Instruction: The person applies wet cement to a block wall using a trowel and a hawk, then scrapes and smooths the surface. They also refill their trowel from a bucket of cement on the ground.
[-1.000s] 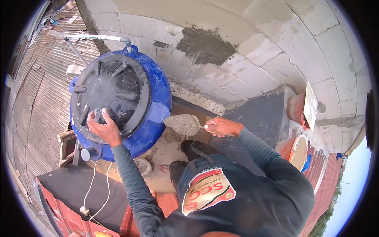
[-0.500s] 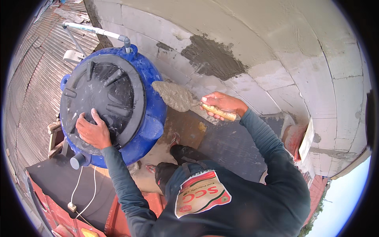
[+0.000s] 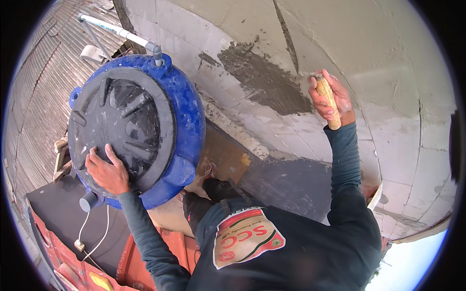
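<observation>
While my left hand (image 3: 108, 170) lies flat, fingers spread, on the ribbed black round lid (image 3: 119, 127) of the blue plastic water tank (image 3: 187, 109), my right hand (image 3: 329, 99) is closed in a full fist around the pale wooden handle (image 3: 328, 101) of a plastering tool raised against the wall. Only the handle shows from the head camera; the blade is hidden behind the hand, so I cannot tell its angle or whether it carries mortar.

That handle is a short, rounded, light-tan stick, dusted grey at its upper end, standing nearly upright in the fist. It sits just to the right of a dark, rough patch of wet grey mortar (image 3: 262, 80) spread across the pale grey block wall (image 3: 388, 72), high in the picture and well apart from the tank.

To do this stroke well, I judge that the blade should meet the wall at a shallow tilt and press evenly, so the fresh mix beds into the block joints and feathers into the patch's ragged edge. The braced left palm should stay planted on the lid for balance, since the footing looks narrow, with corrugated metal roofing (image 3: 36, 92) below on the left.

A white pipe with a grey elbow fitting (image 3: 124, 34) runs above the tank, and a thin white cable (image 3: 94, 233) trails over a black slab beneath it.
</observation>
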A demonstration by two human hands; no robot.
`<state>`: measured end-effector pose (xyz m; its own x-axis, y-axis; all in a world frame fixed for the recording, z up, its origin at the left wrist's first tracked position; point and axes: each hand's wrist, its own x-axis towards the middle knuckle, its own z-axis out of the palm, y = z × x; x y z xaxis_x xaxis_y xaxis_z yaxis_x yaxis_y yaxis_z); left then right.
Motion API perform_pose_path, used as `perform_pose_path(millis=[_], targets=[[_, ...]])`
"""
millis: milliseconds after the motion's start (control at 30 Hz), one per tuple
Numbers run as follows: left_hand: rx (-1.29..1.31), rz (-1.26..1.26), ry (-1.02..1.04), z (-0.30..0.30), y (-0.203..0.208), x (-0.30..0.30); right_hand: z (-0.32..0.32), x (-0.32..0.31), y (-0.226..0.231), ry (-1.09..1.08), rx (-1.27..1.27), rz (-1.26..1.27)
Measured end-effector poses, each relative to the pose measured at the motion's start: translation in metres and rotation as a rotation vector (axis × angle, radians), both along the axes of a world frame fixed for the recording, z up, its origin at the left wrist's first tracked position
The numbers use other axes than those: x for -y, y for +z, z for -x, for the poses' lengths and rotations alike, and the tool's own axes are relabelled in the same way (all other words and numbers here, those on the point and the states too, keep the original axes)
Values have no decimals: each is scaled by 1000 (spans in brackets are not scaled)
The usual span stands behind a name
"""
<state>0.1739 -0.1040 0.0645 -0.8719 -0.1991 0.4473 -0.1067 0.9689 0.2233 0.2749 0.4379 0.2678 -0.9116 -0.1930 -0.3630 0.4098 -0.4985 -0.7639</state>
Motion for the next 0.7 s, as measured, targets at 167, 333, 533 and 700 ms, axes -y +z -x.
perform_pose_path(millis=[167, 333, 533, 700], targets=[[47, -26, -5, 1, 1, -2, -19, 46, -58, -144, 124, -335], [41, -9, -22, 1, 1, -2, -15, 65, -182, 22, 100, -999], [69, 8, -26, 0, 1, -3, 21, 58, -258, -33, 17, -1665], [78, 12, -17, 0, 3, -2, 22, 53, -184, -222, -52, -1556]])
